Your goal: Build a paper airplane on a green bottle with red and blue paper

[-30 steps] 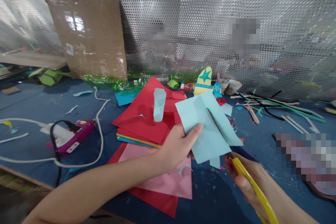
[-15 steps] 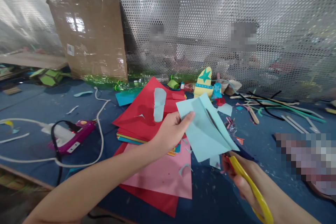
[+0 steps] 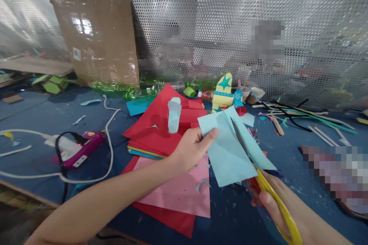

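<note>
My left hand [image 3: 197,143] pinches the left edge of a light blue sheet of paper [image 3: 225,153], thumb on top. Yellow-handled scissors [image 3: 277,206] are gripped in my right hand [image 3: 271,195]. Their dark blade lies along a slit in the sheet, and a strip on the right side leans away from the larger part. Under my left arm sits a pile of red paper [image 3: 155,126] with other colours below it. A light blue cut-out [image 3: 174,116] rests on this pile. Nearer me lies pink paper [image 3: 172,195] with a curled scrap on it.
On the left are a purple power strip [image 3: 79,149] and white cable [image 3: 110,138]. A cardboard sheet [image 3: 99,42] leans on the perforated metal panel [image 3: 224,15]. Behind the paper stand a yellow paper cut-out with stars [image 3: 222,97] and plastic bottles. Thin sticks [image 3: 310,115] lie at right.
The light blue sheet and both hands have shifted slightly right and down. More of the scissor blade shows along the slit, and the cut strip has spread farther from the sheet.
</note>
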A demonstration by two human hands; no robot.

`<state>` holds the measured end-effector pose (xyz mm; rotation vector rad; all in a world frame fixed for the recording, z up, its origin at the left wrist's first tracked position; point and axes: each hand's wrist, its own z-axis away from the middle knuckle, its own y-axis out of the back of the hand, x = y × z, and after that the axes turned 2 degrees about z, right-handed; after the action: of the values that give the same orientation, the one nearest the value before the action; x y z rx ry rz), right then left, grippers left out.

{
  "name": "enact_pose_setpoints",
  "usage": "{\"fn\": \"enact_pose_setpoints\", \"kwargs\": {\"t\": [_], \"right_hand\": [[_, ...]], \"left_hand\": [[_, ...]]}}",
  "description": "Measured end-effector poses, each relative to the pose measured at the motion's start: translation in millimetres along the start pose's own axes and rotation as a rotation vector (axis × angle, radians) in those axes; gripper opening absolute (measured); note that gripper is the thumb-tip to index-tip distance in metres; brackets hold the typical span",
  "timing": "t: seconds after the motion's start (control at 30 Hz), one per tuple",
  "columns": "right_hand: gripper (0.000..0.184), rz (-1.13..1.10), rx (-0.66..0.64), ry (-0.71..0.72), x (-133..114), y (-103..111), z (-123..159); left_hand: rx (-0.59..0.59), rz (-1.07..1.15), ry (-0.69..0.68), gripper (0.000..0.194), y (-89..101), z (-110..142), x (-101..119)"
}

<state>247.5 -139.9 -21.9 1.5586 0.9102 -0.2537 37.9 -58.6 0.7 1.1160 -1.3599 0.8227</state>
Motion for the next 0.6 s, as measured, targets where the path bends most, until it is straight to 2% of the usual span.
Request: {"fn": "enact_pose_setpoints", "kwargs": {"t": [0.17,0.47,0.6], "right_hand": [[0.053,-0.045,-0.03,-0.006,-0.4,1.4,-0.8],[0.046,-0.029,-0.02,0.079,6.7,-2.3,-1.5],[0.052,-0.03,-0.031,0.053,1.0,-0.9,-4.4]], "left_hand": [[-0.018,-0.037,-0.006,0.047,0.5,1.2,2.8],[-0.024,-0.05,-0.005,0.047,0.5,2.4,2.4],[-0.031,-0.051,-0.012,0.047,0.6,2.4,3.3]]}}
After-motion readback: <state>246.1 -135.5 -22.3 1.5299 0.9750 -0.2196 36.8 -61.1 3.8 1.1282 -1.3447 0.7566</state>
